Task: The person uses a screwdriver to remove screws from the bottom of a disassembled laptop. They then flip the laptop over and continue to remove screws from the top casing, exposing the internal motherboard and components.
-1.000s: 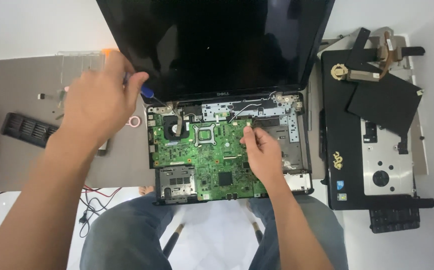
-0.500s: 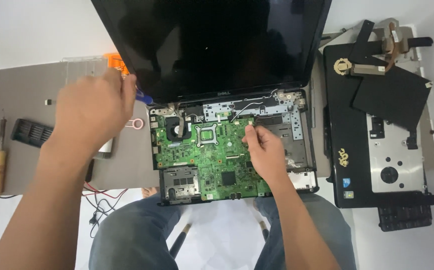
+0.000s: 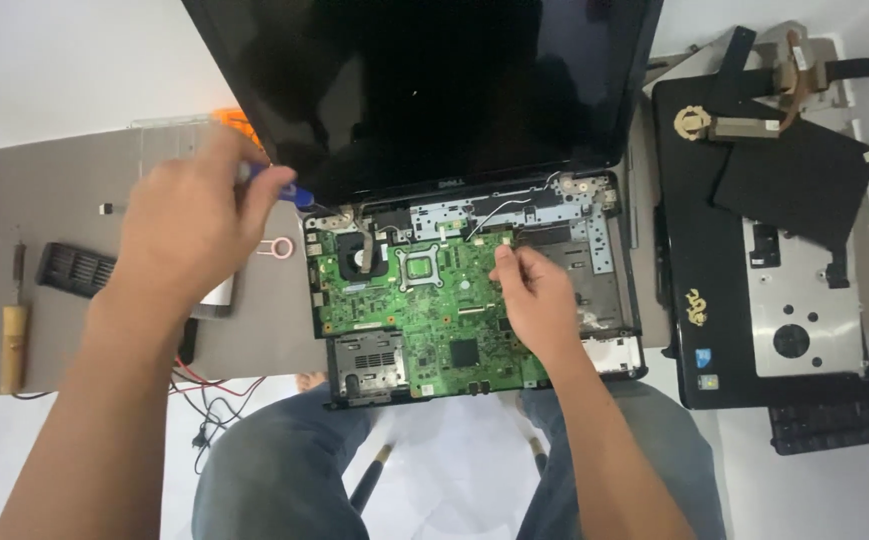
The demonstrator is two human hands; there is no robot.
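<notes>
Since the earlier frame the left hand [image 3: 189,225] has drifted slightly right toward the screen [image 3: 424,90], and the right hand [image 3: 539,300] has stayed on the green board [image 3: 414,310]. Left hand hangs above the brown mat [image 3: 64,190], fingers curled round a blue-handled tool [image 3: 284,188]; right hand's fingertips are pinched together on the board's upper right part, what they hold too small to tell. Board sits in the opened laptop base [image 3: 609,290] on the surface, a white ring [image 3: 276,247] just left of it.

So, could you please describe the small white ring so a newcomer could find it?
Start at the opened laptop with its green motherboard. Just off its left edge, on the grey mat, lies the white ring: the only pale hoop there, below the left hand.
</notes>
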